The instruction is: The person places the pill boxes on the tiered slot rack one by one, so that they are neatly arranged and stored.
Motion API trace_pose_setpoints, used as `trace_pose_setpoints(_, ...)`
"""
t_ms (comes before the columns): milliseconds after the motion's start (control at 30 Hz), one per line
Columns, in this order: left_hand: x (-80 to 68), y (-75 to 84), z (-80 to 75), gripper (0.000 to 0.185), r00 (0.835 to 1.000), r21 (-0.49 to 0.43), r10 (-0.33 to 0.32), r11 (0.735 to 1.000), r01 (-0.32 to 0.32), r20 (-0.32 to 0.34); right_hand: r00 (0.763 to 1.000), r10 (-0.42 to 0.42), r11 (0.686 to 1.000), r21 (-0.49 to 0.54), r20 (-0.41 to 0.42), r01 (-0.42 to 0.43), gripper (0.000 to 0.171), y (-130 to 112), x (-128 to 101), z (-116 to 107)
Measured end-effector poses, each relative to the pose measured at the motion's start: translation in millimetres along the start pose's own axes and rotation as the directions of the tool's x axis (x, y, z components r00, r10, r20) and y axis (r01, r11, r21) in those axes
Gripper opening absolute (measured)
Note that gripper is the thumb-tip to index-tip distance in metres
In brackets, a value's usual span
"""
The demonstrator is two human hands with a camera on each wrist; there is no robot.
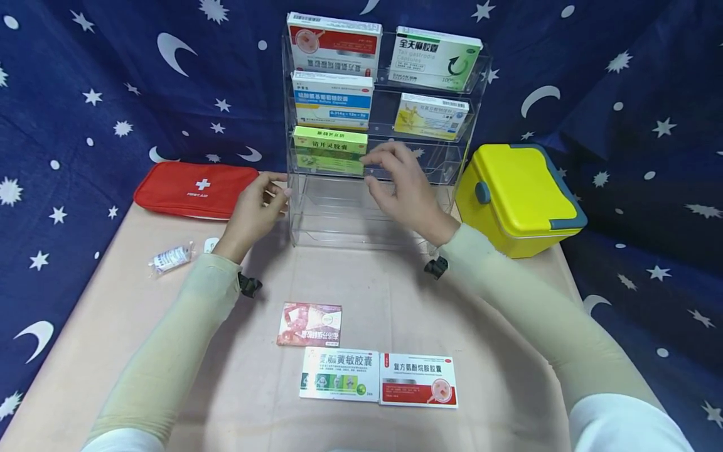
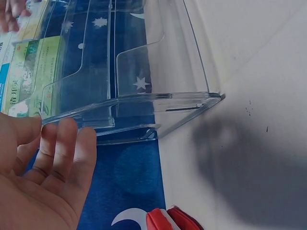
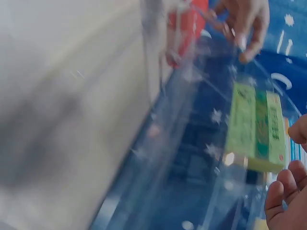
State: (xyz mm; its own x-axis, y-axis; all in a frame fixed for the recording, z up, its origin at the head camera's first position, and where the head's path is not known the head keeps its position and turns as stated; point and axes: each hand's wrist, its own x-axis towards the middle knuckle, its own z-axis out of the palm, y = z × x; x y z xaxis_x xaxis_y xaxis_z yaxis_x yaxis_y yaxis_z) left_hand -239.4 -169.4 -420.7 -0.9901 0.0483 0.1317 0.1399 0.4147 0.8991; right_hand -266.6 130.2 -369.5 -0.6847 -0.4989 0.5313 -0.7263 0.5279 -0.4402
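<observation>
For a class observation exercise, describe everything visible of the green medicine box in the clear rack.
The green medicine box is a rectangular carton, apparently thin card, pale green with a darker band and Chinese characters. It looks closed and stands lengthwise at left in the clear display rack, third tier down, front and top showing. The right hand is beside its right end; the right wrist view shows a gap.

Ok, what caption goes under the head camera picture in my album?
Left grip on the clear rack, right grip beside its green box.
</observation>
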Motion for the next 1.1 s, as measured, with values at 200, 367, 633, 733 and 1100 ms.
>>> trace_pose_setpoints(200, -2.1, 0.3, 0.5, 0.035, 1.0, 0.005, -0.021, 1.0, 0.021, 0.004, 0.927, -0.009, 0.999, 0.033, 0.374, -0.004, 0.032, -24, -64, 21)
trace_pose_setpoints(367, -2.0, 0.0, 0.1, 0.035, 1.0, 0.014, -0.023, 1.0, 0.023, -0.001, 0.783, 0.024, 0.998, 0.024, 0.622, -0.05, 0.04, -49, -109, 47)
trace_pose_setpoints(633, -2.0, -1.2, 0.6, 0.035, 1.0, 0.022, -0.014, 1.0, 0.014, -0.007, 0.74, 0.05, 0.998, -0.011, 0.671, -0.058, 0.05, -65, -135, 80)
trace_pose_setpoints(733, -2.2, -1.3, 1.4, 0.035, 1.0, 0.016, -0.011, 1.0, 0.011, -0.007, 0.744, 0.062, 0.998, -0.027, 0.665, -0.059, 0.054, -66, -137, 85)
trace_pose_setpoints(1100, -1.6, -1.9, 2.5, 0.035, 1.0, 0.032, 0.016, 0.999, -0.016, -0.019, 0.724, 0.096, 0.995, -0.035, 0.683, -0.099, 0.057, -68, -138, 85)
